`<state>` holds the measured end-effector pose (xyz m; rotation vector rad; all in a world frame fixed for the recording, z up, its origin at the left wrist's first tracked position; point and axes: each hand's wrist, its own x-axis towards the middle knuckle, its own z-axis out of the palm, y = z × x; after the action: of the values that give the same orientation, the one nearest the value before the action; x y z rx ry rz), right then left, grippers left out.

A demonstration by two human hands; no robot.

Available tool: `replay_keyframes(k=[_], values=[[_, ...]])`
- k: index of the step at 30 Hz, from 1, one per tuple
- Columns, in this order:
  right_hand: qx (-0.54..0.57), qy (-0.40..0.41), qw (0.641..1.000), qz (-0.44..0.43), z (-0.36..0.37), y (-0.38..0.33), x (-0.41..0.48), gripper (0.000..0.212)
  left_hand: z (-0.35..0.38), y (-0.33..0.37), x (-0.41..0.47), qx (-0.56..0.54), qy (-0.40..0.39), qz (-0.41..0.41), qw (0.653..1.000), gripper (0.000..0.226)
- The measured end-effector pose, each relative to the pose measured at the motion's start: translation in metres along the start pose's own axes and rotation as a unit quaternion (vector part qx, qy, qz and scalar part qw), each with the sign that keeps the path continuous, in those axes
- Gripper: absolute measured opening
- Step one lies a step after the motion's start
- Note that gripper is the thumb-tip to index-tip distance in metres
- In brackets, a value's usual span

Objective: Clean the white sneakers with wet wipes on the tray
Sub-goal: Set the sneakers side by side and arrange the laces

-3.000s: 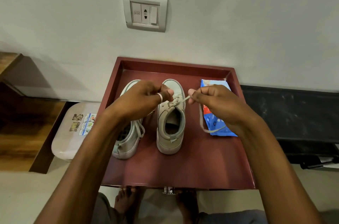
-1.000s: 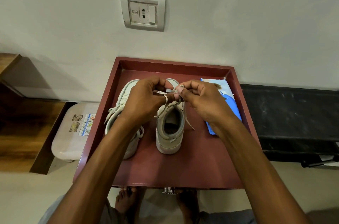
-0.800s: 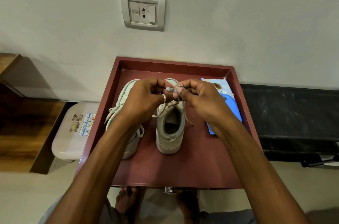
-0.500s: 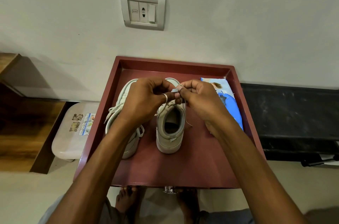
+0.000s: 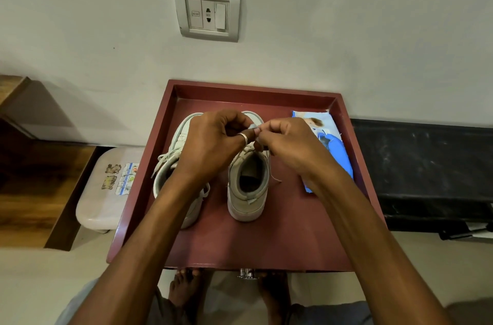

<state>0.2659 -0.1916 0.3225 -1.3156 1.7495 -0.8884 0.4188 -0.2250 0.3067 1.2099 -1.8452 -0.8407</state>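
Two white sneakers stand side by side on a dark red tray (image 5: 266, 247), toes toward the wall. My left hand (image 5: 213, 143) and my right hand (image 5: 288, 143) meet above the tongue of the right sneaker (image 5: 249, 191) and both pinch its white lace with curled fingers. A loose lace end trails off the shoe's right side. The left sneaker (image 5: 173, 162) is partly hidden under my left forearm. A blue wet wipes pack (image 5: 330, 143) lies flat at the tray's right, partly covered by my right wrist.
The tray sits against a white wall with a switch and socket plate (image 5: 208, 15). A white plastic stool (image 5: 106, 186) and a wooden ledge (image 5: 32, 183) are at the left, a black bench (image 5: 426, 172) at the right. Bare feet (image 5: 186, 287) show below the tray's front edge.
Three seconds ago my right hand pulled the lace out to the right. Both hands have since come together over the right sneaker's tongue and keep working the lace there with small finger movements.
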Motion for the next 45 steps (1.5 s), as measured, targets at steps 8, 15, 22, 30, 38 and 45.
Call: replay_keyframes(k=[8, 15, 22, 30, 38, 45], values=[[-0.101, -0.034, 0.992, -0.064, -0.002, 0.007, 0.002, 0.007, 0.002, 0.000, 0.001, 0.008, 0.019, -0.023, 1.000, 0.008], [-0.103, -0.040, 0.992, -0.054, 0.000, 0.006, 0.003, 0.016, 0.000, 0.000, 0.004, -0.031, -0.024, -0.108, 0.993, 0.013], [-0.180, -0.004, 0.978, -0.102, 0.002, 0.010, 0.006, 0.012, 0.004, -0.004, 0.006, -0.175, -0.050, -0.216, 0.959, 0.021], [-0.163, 0.013, 0.973, -0.162, -0.015, 0.003, 0.000, 0.032, 0.008, -0.002, 0.004, -0.323, -0.029, -0.311, 0.894, 0.035], [-0.187, 0.068, 0.950, -0.240, -0.009, 0.006, 0.001, 0.008, 0.008, 0.003, 0.005, -0.331, -0.028, -0.322, 0.887, 0.049], [-0.230, 0.105, 0.952, -0.171, -0.018, 0.012, 0.005, 0.011, 0.006, -0.004, 0.005, -0.203, 0.018, -0.299, 0.932, 0.021]])
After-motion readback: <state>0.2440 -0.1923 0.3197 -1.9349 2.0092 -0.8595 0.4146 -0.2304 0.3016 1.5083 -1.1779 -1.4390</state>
